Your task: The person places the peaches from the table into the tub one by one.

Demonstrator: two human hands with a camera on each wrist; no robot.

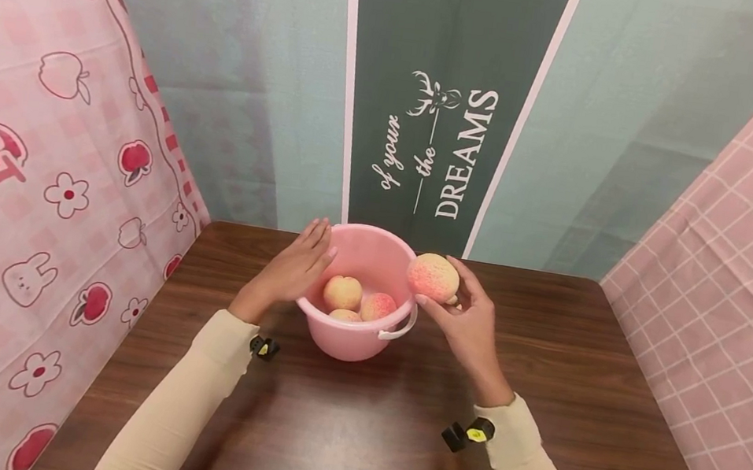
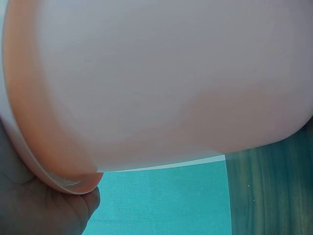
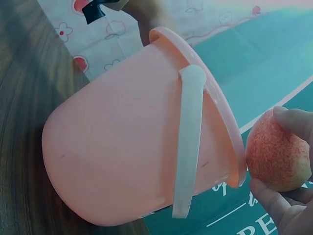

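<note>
A pink bucket (image 1: 348, 342) stands upright on the table, its white handle (image 1: 398, 329) hanging down on the right side. Inside lie three yellow-and-red peaches (image 1: 343, 292), the front one partly hidden by the wall. My left hand (image 1: 297, 263) rests on the bucket's left rim with fingers extended; part of that hand (image 2: 54, 210) shows under the rim in the left wrist view. Just beyond the right rim, my right hand (image 1: 467, 326) holds another peach (image 1: 433, 277) between thumb and fingers, at rim height. In the right wrist view this peach (image 3: 276, 152) appears right beside the rim.
The dark wooden table (image 1: 350, 438) extends toward me and to both sides. A green and teal cloth (image 1: 460, 32) with lettering hangs behind it. Pink patterned cloths close off the left side (image 1: 21, 164) and the right side (image 1: 737, 259).
</note>
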